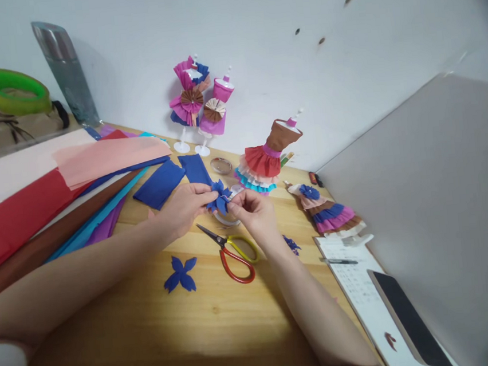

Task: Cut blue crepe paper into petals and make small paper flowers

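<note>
Between my two hands, above the table, is a blue paper flower (pixel 219 195) with several pointed petals. My left hand (pixel 190 205) pinches its left side between thumb and fingers. On the right side, my right hand (pixel 253 210) is closed with its fingertips at the petals. A round tape roll (pixel 227 219) lies below the flower, partly covered. Scissors (pixel 228 250) with one red and one yellow handle rest partly open near my right wrist. Closer to me lies a flat blue four-petal paper cutout (pixel 181 274).
Coloured paper sheets (pixel 47 202) are piled at left, with folded blue paper (pixel 160 184) beside them. Small dress forms in paper dresses (pixel 273 151) stand by the wall. At right lie another paper dress (pixel 328 212), a clipboard (pixel 343 277) and a phone (pixel 407 317). A bottle (pixel 67 73) stands back left.
</note>
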A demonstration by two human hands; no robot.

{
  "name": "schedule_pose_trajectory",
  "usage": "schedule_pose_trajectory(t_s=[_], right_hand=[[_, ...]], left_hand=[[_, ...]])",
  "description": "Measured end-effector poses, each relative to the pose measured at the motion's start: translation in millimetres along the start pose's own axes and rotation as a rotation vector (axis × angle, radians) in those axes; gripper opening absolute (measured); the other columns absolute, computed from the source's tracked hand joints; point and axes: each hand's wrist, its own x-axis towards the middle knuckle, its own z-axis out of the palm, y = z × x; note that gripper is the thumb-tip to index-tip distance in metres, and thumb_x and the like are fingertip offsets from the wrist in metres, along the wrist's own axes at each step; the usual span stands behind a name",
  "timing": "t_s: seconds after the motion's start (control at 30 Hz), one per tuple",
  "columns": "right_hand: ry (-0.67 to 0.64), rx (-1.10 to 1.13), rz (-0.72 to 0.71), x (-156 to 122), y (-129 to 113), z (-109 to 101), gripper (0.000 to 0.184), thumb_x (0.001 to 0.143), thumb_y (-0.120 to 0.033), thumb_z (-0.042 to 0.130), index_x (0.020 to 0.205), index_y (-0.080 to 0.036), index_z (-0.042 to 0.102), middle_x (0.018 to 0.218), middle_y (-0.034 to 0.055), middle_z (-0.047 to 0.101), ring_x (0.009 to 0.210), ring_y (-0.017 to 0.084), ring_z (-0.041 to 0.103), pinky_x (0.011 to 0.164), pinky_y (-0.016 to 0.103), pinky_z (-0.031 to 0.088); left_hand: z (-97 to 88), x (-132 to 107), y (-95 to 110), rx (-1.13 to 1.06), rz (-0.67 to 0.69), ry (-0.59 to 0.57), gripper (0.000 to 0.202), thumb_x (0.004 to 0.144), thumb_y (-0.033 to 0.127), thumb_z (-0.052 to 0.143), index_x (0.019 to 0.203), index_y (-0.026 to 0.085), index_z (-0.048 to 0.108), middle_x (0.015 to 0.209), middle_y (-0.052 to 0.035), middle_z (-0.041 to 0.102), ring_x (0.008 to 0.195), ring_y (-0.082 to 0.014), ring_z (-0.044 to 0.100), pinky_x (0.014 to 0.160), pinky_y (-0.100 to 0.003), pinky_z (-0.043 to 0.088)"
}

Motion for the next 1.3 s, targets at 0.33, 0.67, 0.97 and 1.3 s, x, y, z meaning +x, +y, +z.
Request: schedule_pose_trajectory(t_s=[0.33, 0.67, 0.97, 1.3], right_hand=[[-0.001, 0.170, 0.118, 6, 2, -6, 0.024, 0.065, -0.038, 0.071, 0.063, -0.019, 0.057, 0.049, -0.0053, 0.047, 0.046, 0.008, 0.037, 0.048, 0.024, 0.028], [0.036, -0.331, -0.382, -6, 0, -3, 0.009, 0.082, -0.020, 0.059, 0.073, -0.020, 0.061, 0.064, -0.0006, 0.055, 0.059, 0.013, 0.049, 0.057, 0.027, 0.040], [-0.045, -0.675, -0.880, -3, 9, -9, 0.015, 0.086, -0.012, 0.055, 0.087, -0.021, 0.066, 0.078, 0.0068, 0.064, 0.072, 0.020, 0.054, 0.066, 0.034, 0.045], [0.095, -0.388, -0.601, -6, -2, -10, 0.011, 0.086, -0.020, 0.055, 0.081, -0.021, 0.065, 0.071, 0.0030, 0.059, 0.067, 0.017, 0.054, 0.064, 0.033, 0.045]], left_hand=[[0.6, 1, 1, -0.037, -0.058, 0.014, 0.015, 0.065, 0.019, 0.078, 0.064, 0.010, 0.067, 0.064, -0.0038, 0.064, 0.059, -0.0115, 0.057, 0.067, -0.029, 0.046], [-0.6, 0, 1, -0.029, -0.053, -0.003, 0.011, 0.067, 0.018, 0.076, 0.065, 0.010, 0.069, 0.064, -0.0042, 0.064, 0.061, -0.0108, 0.056, 0.065, -0.026, 0.045], [1.0, -1, 4, -0.060, -0.015, -0.009, 0.009, 0.068, 0.016, 0.074, 0.065, 0.011, 0.068, 0.065, -0.0033, 0.062, 0.062, -0.0105, 0.055, 0.063, -0.025, 0.044], [1.1, -2, 3, 0.042, -0.005, -0.059, 0.013, 0.067, 0.023, 0.074, 0.063, 0.012, 0.067, 0.064, -0.0032, 0.064, 0.062, -0.0123, 0.057, 0.067, -0.028, 0.045]])
